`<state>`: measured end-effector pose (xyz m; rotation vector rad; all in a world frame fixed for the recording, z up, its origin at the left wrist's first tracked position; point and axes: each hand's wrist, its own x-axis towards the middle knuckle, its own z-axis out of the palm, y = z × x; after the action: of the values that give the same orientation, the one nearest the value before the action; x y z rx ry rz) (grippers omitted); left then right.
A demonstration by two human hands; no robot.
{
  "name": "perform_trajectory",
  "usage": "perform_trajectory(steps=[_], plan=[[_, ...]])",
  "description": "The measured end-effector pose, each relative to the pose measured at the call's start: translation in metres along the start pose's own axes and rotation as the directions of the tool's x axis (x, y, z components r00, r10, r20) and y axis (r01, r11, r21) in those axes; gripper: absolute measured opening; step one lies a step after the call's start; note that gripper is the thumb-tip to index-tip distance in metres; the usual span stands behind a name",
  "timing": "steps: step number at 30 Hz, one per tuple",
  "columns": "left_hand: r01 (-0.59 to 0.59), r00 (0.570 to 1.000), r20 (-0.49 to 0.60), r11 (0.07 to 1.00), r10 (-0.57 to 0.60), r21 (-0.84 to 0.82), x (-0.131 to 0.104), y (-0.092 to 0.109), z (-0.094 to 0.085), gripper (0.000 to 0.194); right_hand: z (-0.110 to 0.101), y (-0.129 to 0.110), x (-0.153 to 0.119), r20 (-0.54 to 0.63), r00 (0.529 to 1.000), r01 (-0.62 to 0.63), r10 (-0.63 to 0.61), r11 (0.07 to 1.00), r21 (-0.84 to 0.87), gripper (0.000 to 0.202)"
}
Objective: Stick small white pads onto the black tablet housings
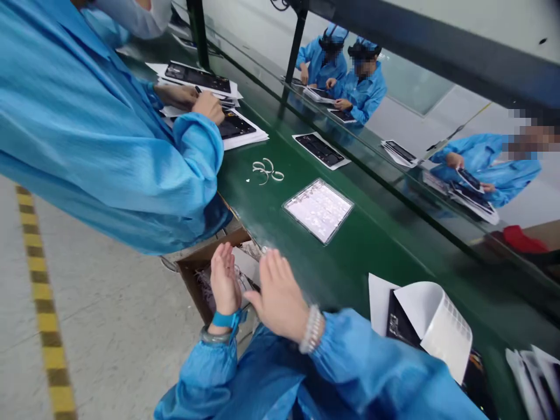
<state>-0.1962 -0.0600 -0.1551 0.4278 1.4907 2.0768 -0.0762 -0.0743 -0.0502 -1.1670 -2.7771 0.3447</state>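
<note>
My left hand (224,279) is raised over a cardboard box, its palm turned inward and fingers stretched out. Facing it, my right hand (280,294) is flat, with the thumb apart and nothing seen in it. A small gap separates the two hands. Below them, the cardboard box (191,280) holds paper scraps and strips, partly hidden by my hands. Beyond my right hand, a clear-edged pad with a whitish, patterned face (319,210) lies on the green table (262,213). By my right sleeve, a curled white sheet (448,338) covers part of a black panel (400,321).
A co-worker in a blue smock (109,128) handles black panels at my left. Curled white strips (266,170) and a black panel on paper (321,149) lie farther along the table. A glass divider runs lengthwise, with other people beyond it. Papers (531,379) stand at lower right.
</note>
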Motion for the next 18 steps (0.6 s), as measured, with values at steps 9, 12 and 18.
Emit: perform_trajectory(steps=[9,12,18], plan=[[-0.56,0.796,0.002,0.737,0.605,0.378,-0.012,0.078,-0.006,0.037,-0.029,-0.006,0.055,0.046,0.975,0.21,-0.216,0.971,0.118,0.038],[-0.724,0.684,0.224,0.61,0.694,0.322,-0.018,0.106,0.029,0.032,-0.054,0.007,0.022,-0.072,0.978,0.201,-0.197,0.978,0.057,0.036],[-0.852,0.149,0.892,0.513,0.426,-0.103,-0.043,0.123,0.12,0.023,-0.114,0.053,-0.105,-0.304,0.953,0.054,0.006,0.981,0.188,0.038]])
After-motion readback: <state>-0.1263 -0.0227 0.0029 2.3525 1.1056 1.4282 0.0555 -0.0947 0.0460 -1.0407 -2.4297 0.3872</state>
